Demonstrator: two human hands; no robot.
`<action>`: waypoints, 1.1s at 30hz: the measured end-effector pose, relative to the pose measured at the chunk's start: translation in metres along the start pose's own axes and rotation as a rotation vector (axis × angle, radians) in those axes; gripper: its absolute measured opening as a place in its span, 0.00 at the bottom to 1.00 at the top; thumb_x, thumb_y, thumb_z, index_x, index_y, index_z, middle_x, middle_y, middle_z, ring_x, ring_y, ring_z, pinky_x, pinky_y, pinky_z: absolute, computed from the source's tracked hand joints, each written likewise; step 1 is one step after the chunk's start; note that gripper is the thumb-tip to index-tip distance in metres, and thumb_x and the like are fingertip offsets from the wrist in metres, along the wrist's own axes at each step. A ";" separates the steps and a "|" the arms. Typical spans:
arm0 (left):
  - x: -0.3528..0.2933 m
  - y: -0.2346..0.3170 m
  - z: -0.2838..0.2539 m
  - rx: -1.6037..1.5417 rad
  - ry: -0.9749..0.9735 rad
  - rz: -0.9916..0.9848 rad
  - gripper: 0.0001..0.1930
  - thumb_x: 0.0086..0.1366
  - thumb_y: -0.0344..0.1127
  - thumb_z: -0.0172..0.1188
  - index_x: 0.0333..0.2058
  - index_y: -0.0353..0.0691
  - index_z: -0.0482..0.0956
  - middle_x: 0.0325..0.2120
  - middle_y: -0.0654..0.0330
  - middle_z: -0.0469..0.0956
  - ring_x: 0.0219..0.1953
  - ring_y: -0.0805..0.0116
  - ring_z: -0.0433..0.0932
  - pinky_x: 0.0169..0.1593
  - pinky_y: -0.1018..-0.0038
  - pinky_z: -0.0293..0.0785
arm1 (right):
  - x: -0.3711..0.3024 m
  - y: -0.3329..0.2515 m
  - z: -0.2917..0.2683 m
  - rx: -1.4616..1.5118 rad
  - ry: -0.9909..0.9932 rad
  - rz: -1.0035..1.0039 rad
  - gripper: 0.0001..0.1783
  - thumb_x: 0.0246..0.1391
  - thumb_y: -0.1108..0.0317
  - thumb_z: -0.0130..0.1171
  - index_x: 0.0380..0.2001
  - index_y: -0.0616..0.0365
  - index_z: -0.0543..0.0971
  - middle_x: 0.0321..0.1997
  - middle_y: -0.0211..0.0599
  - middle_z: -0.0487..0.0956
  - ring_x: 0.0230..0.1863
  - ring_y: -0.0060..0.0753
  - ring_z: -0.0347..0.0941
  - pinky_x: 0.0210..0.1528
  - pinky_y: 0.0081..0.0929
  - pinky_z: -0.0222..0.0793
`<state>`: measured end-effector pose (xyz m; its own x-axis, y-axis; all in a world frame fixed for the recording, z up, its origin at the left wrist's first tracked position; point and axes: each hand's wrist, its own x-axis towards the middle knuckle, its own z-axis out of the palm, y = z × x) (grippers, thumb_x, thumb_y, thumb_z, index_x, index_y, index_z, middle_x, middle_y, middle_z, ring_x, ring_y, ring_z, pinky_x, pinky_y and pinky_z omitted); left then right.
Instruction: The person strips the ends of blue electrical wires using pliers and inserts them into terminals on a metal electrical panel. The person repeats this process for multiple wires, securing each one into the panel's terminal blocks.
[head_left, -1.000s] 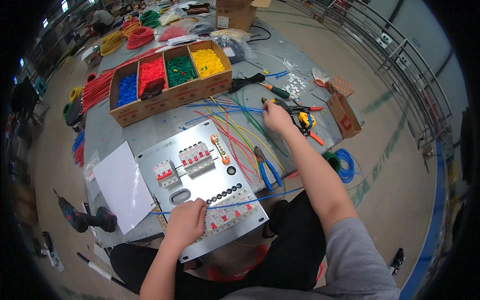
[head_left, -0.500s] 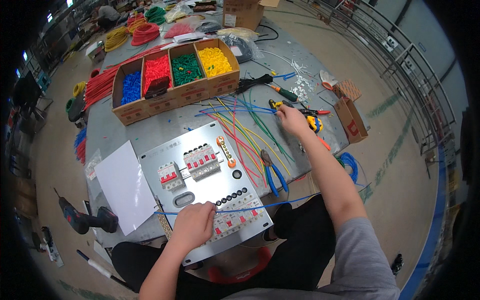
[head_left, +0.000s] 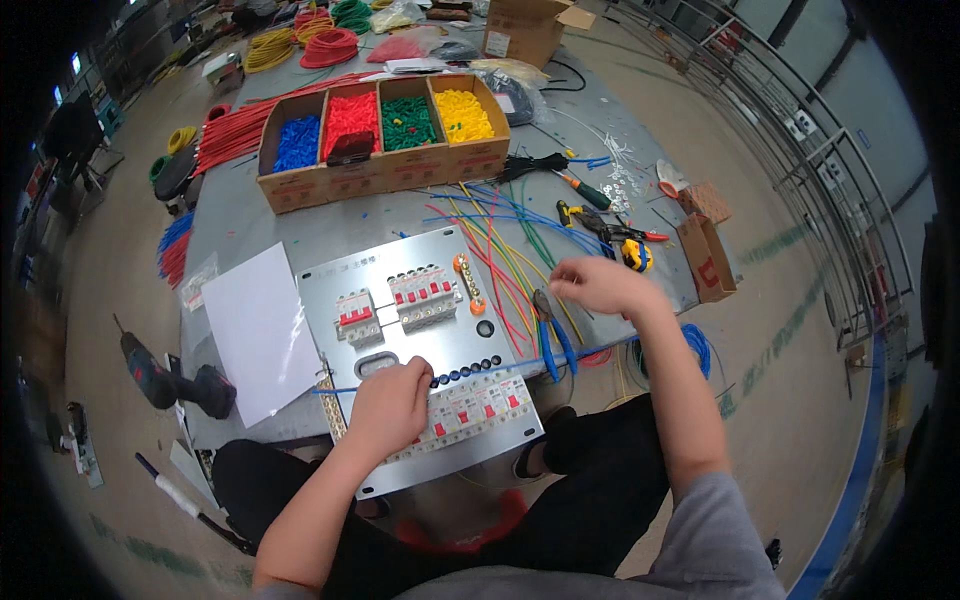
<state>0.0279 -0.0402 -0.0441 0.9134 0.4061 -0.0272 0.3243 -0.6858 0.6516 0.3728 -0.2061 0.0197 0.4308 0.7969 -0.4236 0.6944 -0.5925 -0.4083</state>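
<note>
My left hand [head_left: 390, 405] is closed around a blue wire [head_left: 345, 390], low over a silver metal mounting plate [head_left: 420, 350]. The wire's free end pokes out to the left, and its length runs rightward past the hand toward the pliers. On the plate sit circuit breakers [head_left: 424, 297] in two upper groups and a lower row [head_left: 465, 412], partly behind my left hand. Just right of the plate lie blue-handled pliers [head_left: 547, 325]. My right hand [head_left: 598, 285] hovers beside their jaws, its fingers loosely bent and apart with nothing visible in them.
A cardboard box [head_left: 385, 170] of blue, red, green and yellow caps stands behind the plate. Loose coloured wires [head_left: 510, 240] lie on its right, beyond them cutters [head_left: 605, 228] and a yellow tape measure [head_left: 637, 255]. White paper [head_left: 262, 335] and a cordless drill [head_left: 175, 375] are at left.
My right hand has come back from the far blue wires toward the pliers. My left hand keeps its hold on the blue wire. The whole view has shifted slightly.
</note>
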 end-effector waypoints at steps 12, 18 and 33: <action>-0.026 -0.010 -0.056 -0.082 0.303 -0.064 0.08 0.76 0.35 0.55 0.44 0.39 0.78 0.32 0.45 0.84 0.38 0.40 0.83 0.42 0.51 0.76 | -0.059 -0.087 0.028 -0.005 0.217 -0.432 0.13 0.68 0.64 0.60 0.47 0.62 0.84 0.41 0.52 0.84 0.46 0.57 0.81 0.50 0.45 0.76; -0.040 -0.033 -0.067 -0.293 0.161 -0.277 0.08 0.77 0.34 0.54 0.44 0.35 0.76 0.31 0.53 0.78 0.34 0.62 0.76 0.43 0.67 0.73 | -0.049 -0.079 0.006 0.003 0.269 -0.248 0.14 0.64 0.61 0.69 0.43 0.61 0.86 0.39 0.41 0.83 0.39 0.37 0.77 0.43 0.36 0.74; -0.036 -0.058 -0.030 -0.433 0.053 -0.343 0.10 0.77 0.37 0.55 0.45 0.35 0.78 0.33 0.53 0.81 0.34 0.61 0.79 0.42 0.65 0.75 | -0.001 -0.102 0.033 -0.097 0.081 -0.288 0.18 0.67 0.54 0.66 0.39 0.60 0.88 0.35 0.45 0.85 0.38 0.41 0.82 0.41 0.38 0.75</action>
<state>-0.0315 0.0030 -0.0575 0.7559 0.6002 -0.2617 0.4601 -0.2025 0.8645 0.2822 -0.1505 0.0358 0.2499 0.9396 -0.2339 0.8449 -0.3296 -0.4213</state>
